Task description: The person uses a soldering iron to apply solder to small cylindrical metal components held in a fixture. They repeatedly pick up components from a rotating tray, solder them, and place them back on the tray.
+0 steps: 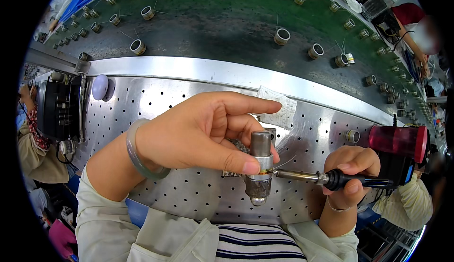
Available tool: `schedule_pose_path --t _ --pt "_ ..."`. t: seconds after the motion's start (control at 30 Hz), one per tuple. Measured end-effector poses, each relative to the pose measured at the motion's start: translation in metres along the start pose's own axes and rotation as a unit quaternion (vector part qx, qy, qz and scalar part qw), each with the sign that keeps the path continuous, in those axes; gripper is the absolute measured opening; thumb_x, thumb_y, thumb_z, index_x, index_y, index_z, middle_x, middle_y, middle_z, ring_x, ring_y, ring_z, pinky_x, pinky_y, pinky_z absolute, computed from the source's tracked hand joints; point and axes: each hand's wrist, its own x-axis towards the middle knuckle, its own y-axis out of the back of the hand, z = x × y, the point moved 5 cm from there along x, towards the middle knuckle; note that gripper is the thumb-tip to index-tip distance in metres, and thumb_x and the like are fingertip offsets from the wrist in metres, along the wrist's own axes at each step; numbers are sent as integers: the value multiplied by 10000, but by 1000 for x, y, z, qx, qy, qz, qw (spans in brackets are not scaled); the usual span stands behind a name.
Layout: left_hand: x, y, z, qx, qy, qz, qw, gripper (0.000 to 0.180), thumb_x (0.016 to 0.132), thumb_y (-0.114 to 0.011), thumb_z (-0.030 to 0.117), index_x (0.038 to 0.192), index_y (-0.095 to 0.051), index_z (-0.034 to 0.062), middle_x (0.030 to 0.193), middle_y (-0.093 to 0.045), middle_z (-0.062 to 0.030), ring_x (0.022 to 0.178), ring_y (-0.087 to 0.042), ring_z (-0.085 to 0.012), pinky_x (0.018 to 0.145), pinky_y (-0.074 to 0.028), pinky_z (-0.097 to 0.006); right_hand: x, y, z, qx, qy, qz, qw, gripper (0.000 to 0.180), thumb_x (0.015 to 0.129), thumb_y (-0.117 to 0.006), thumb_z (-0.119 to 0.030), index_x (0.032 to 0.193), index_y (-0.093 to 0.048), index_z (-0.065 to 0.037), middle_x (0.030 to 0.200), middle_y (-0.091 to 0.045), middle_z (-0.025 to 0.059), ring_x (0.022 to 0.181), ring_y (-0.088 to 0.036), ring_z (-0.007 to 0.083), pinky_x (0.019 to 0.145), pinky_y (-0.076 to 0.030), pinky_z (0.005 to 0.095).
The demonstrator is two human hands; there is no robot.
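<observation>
My left hand (189, 132) reaches in from the left with a bracelet on its wrist. Its thumb and fingers pinch a small metal ring (265, 163) with a yellowish band, while the index finger stretches out above. The ring sits around an upright steel post (260, 145) with a darker, rounded lower part. On the right, my right hand (354, 160) grips a soldering iron (305, 176) by its black handle. The iron's tip points left and meets the ring's side, or nearly so; exact contact is too small to tell. Thin wires spread out beside the ring.
Beneath my hands lies a perforated metal work plate (156, 96). A white cloth (280, 113), a pale purple egg-shaped object (100, 87), a loose ring (352, 136) and a red translucent cylinder (397, 142) surround it. Beyond a metal rail, a green conveyor belt (213, 25) carries several wired rings. Other people sit at both sides.
</observation>
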Motion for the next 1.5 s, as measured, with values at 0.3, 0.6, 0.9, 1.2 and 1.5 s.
schedule_pose_path --t 0.3,0.6,0.9,1.2,1.5 --pt "-2 -1 0 3 -1 -1 1000 769 701 -688 -95 1367 -309 -29 1005 -621 -226 808 -628 -122 685 -514 -179 -1 -1 -4 -32 12 -28 999 249 743 -713 -55 863 -527 59 626 -573 127 450 -548 169 409 -437 260" --pt "-5 -5 2 5 -6 19 1000 770 708 -683 -99 1373 -305 -13 1004 -621 -219 823 -625 -129 704 -518 -186 2 -3 -7 -12 10 12 1000 269 749 -729 -88 861 -532 57 630 -581 125 466 -572 174 428 -465 262" --pt "-6 -4 3 2 -11 19 1000 781 702 -684 -104 1371 -288 -28 1018 -603 -213 803 -629 -128 679 -532 -179 2 -4 -5 -17 0 -15 1000 247 756 -714 -83 866 -540 53 645 -599 139 470 -590 178 441 -485 264" --pt "-6 -3 1 12 -7 25 1000 778 696 -686 -99 1365 -295 -36 997 -605 -197 818 -627 -137 690 -534 -186 2 -7 -5 -23 3 -20 1000 241 761 -706 -81 868 -535 50 633 -595 140 456 -581 175 429 -478 262" --pt "-5 -6 1 -1 -2 18 1000 765 694 -686 -90 1358 -311 -39 997 -613 -195 868 -636 -182 729 -528 -222 1 -1 -12 8 2 67 998 233 786 -688 -103 868 -525 42 632 -594 144 444 -569 157 418 -470 245"
